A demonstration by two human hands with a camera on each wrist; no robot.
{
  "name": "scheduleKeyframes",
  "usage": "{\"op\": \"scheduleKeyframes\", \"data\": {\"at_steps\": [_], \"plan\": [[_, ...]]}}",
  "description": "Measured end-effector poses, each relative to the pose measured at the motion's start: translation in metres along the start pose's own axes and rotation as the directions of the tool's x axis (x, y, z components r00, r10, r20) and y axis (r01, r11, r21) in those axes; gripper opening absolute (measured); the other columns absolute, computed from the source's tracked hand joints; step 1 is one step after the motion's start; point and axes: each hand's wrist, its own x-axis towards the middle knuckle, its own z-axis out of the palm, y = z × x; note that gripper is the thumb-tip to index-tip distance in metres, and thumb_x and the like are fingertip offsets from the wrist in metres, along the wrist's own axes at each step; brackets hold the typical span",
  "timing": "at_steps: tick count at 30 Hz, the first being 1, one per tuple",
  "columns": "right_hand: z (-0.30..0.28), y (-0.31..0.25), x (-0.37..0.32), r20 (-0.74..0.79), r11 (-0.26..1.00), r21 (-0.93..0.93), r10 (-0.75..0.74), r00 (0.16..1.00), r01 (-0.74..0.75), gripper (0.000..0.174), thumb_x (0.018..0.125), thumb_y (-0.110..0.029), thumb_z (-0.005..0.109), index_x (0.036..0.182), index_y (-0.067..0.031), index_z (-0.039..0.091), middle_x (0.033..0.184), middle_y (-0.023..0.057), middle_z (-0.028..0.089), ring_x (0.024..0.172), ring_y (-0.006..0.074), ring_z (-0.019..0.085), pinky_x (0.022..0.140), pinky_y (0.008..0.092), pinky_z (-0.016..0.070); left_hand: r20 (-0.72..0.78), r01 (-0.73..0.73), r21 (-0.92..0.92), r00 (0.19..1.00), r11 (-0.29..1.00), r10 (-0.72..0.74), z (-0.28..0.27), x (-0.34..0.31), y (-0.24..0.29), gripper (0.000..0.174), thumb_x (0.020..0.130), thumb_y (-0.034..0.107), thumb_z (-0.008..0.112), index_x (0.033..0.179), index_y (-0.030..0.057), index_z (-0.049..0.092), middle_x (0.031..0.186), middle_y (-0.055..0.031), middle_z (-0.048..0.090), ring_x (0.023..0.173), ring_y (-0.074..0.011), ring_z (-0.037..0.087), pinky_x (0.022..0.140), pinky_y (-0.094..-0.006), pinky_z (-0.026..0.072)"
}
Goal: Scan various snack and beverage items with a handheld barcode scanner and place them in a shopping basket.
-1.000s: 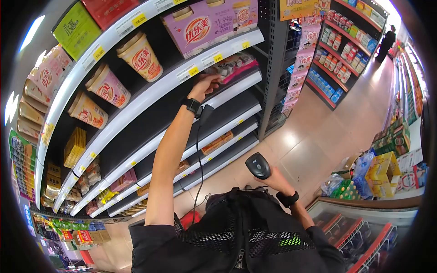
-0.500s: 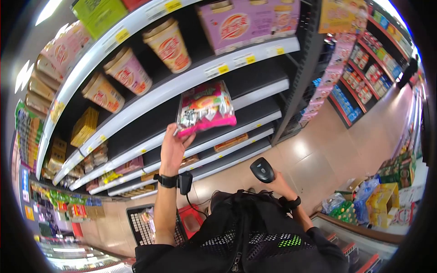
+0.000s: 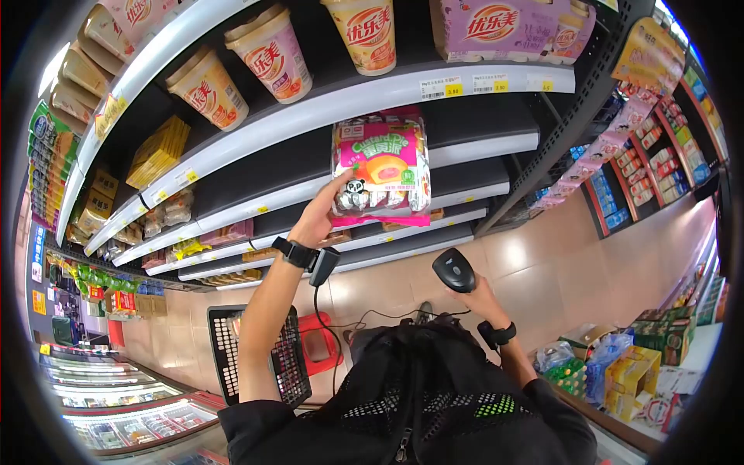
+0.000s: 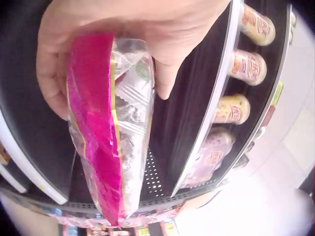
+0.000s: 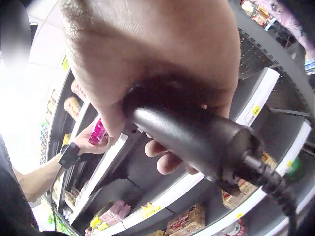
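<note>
My left hand (image 3: 315, 217) grips a bag of custard pies (image 3: 381, 167) by its lower left side, with the printed front turned up toward the head camera. In the left wrist view the bag's pink sealed edge (image 4: 96, 113) runs lengthwise, and the thumb (image 4: 166, 78) lies along one side with fingers round the other. Wrapped pieces show through the clear plastic. My right hand (image 3: 482, 301) holds a black barcode scanner (image 3: 454, 270), its head pointing toward the shelves. Up close, the right wrist view shows fingers curled round the scanner's handle (image 5: 182, 135), with a cord at its end.
Curved shelves (image 3: 496, 151) fill the front, with milk tea cups (image 3: 269, 54) and a purple multipack (image 3: 515, 31) on an upper one. Below left stand a black basket (image 3: 225, 349) and a red stool (image 3: 319, 345). A cable (image 3: 380, 313) crosses near my feet. Boxes (image 3: 632, 380) lie at right.
My left hand has drawn the bag of custard pies off the shelf toward me and turned its front upward. The right hand keeps the scanner at nearly the same place.
</note>
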Motion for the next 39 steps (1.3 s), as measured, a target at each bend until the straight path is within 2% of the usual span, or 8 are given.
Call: {"op": "scheduleKeyframes", "data": {"at_steps": [7,17,22,27,31,32,33,39], "plan": [[0.018,-0.003,0.003,-0.003,0.971,0.239,0.013,1.000,-0.012,0.029,0.078,-0.011,0.074,0.101,0.0018,0.063,0.085,0.0051,0.067,0.076,0.0090,0.060,0.070,0.0265,0.0496,-0.127,-0.087,-0.013,0.988,0.996,0.085,-0.054,-0.016,-0.049,0.045,0.089,0.027,0.064,0.125,0.0044,0.051,0.121,-0.0100,0.060,0.108,-0.0194,0.061,0.087,-0.0358,0.0531],[0.166,-0.092,0.012,0.623,0.932,0.286,-0.005,0.782,-0.221,0.024,0.084,-0.012,0.069,0.102,-0.0007,0.058,0.070,0.0008,0.058,0.056,0.0075,0.052,0.051,0.0243,0.0431,-0.164,-0.330,-0.508,0.944,0.796,0.287,-0.295,-0.215,-0.177,0.052,0.090,0.033,0.060,0.131,0.0026,0.047,0.128,-0.0126,0.057,0.118,-0.0298,0.054,0.102,-0.0454,0.0430],[0.286,-0.119,0.017,0.909,0.972,0.143,-0.055,0.413,-0.186,0.029,0.082,-0.015,0.072,0.103,-0.0002,0.058,0.071,0.0023,0.059,0.059,0.0075,0.052,0.056,0.0252,0.0449,-0.635,-0.647,-0.314,0.687,0.695,0.353,-0.343,-0.349,-0.213,0.052,0.089,0.032,0.061,0.131,0.0045,0.048,0.127,-0.0105,0.057,0.116,-0.0273,0.055,0.101,-0.0440,0.0425],[0.368,-0.141,0.000,0.958,0.998,0.049,-0.061,0.280,0.050,0.044,0.078,-0.015,0.075,0.113,0.0042,0.057,0.096,0.0087,0.068,0.082,0.0125,0.060,0.079,0.0311,0.0494,-0.810,-0.661,0.039,0.418,0.749,0.412,-0.362,-0.464,-0.207,0.060,0.086,0.036,0.064,0.130,0.0006,0.045,0.121,-0.0123,0.059,0.109,-0.0236,0.060,0.094,-0.0392,0.0490],[0.421,-0.140,-0.014,0.955,0.999,-0.042,0.049,0.293,-0.030,0.045,0.077,-0.014,0.075,0.114,0.0036,0.057,0.097,0.0094,0.068,0.084,0.0134,0.060,0.079,0.0320,0.0498,-0.855,-0.013,0.511,0.087,0.859,0.511,-0.361,-0.531,-0.207,0.047,0.079,0.026,0.073,0.114,0.0003,0.055,0.104,-0.0079,0.066,0.086,-0.0167,0.063,0.076,-0.0283,0.0500],[0.421,-0.133,-0.012,0.954,0.999,-0.041,0.033,0.299,0.020,0.045,0.078,-0.015,0.075,0.115,0.0034,0.058,0.098,0.0097,0.069,0.084,0.0141,0.061,0.080,0.0318,0.0495,-0.844,-0.075,0.532,0.036,0.843,0.536,-0.364,-0.527,-0.209,0.047,0.074,0.027,0.078,0.106,0.0001,0.057,0.096,-0.0096,0.067,0.081,-0.0157,0.061,0.073,-0.0280,0.0485],[0.424,-0.131,-0.014,0.954,0.999,-0.045,0.039,0.296,0.014,0.045,0.078,-0.015,0.075,0.115,0.0034,0.058,0.098,0.0097,0.069,0.084,0.0141,0.061,0.080,0.0318,0.0495,-0.860,0.285,0.492,0.013,0.822,0.510,-0.362,-0.531,-0.215,0.050,0.071,0.026,0.078,0.110,0.0035,0.055,0.095,-0.0138,0.067,0.081,-0.0237,0.065,0.073,-0.0325,0.0504],[0.428,-0.114,-0.025,0.928,0.982,-0.036,-0.036,0.370,0.187,0.044,0.076,-0.016,0.075,0.111,0.0051,0.059,0.100,0.0149,0.069,0.089,0.0212,0.064,0.083,0.0337,0.0483,-0.835,0.741,0.524,0.350,0.420,0.425,-0.425,-0.490,-0.299,0.056,0.067,0.024,0.076,0.116,0.0105,0.052,0.102,-0.0146,0.064,0.090,-0.0359,0.063,0.072,-0.0452,0.0505]]}}
